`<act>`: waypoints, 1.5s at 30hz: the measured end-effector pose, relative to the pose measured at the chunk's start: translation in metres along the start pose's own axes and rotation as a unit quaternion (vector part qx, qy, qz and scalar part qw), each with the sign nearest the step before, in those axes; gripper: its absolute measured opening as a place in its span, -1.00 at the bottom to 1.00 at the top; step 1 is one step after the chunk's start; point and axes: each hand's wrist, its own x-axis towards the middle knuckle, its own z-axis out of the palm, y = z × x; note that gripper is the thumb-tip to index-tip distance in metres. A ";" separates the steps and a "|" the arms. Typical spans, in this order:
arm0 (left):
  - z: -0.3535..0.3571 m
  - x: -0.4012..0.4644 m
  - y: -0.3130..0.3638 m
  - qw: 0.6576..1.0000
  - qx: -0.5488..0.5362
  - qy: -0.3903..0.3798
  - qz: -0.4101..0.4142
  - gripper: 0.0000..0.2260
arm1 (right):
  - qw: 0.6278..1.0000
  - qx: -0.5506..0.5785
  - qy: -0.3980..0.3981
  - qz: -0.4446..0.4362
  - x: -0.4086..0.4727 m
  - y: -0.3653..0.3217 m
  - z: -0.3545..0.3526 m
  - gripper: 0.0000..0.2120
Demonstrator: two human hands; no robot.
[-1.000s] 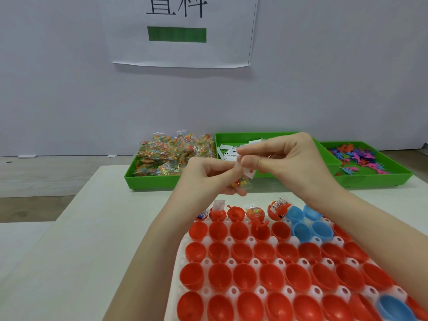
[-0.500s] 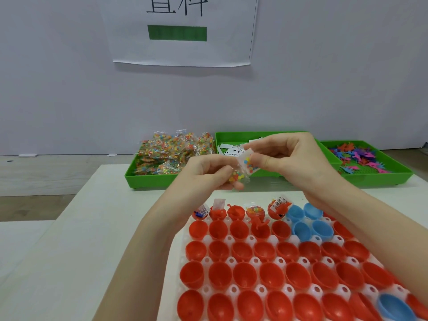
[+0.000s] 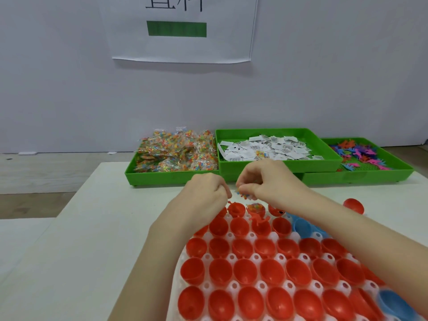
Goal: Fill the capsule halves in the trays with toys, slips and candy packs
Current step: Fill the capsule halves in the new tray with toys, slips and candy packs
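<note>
Over the white capsule tray's [image 3: 231,257] twelve o'clock row, your right hand [image 3: 271,181] pinched a candy pack [image 3: 243,195] while your left hand [image 3: 206,193] curled beside it, grip unclear, probably needing lowering into a red capsule half [image 3: 236,209].

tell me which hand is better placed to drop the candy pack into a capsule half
Right. The right hand pinches the candy pack just above the back-row red capsule halves; the left hand appears to hold nothing.
</note>
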 end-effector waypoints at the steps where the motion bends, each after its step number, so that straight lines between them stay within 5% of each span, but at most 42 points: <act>1: 0.001 0.000 0.000 1.000 0.008 -0.007 -0.003 -0.73 | 1.000 -0.020 0.003 -0.002 0.002 0.002 0.003 -0.76; 7: 0.006 0.002 -0.003 0.989 0.143 -0.040 0.021 -0.64 | 0.995 -0.085 -0.045 -0.027 0.007 0.007 0.012 -0.97; 10: 0.008 0.003 -0.004 0.979 0.195 -0.044 0.034 -0.62 | 0.995 -0.069 -0.072 -0.020 0.008 0.008 0.010 -0.90; 23: 0.012 0.006 -0.005 0.974 0.215 -0.029 0.060 -0.59 | 0.983 -0.055 -0.173 -0.009 0.012 0.002 -0.006 -0.81; 29: 0.011 0.005 -0.003 0.970 0.233 -0.035 0.059 -0.58 | 0.984 -0.093 -0.148 -0.038 0.016 0.001 -0.002 -0.91; 45: 0.012 0.004 -0.002 0.967 0.239 -0.036 0.078 -0.62 | 0.955 -0.111 -0.276 0.002 0.021 -0.006 -0.014 -0.69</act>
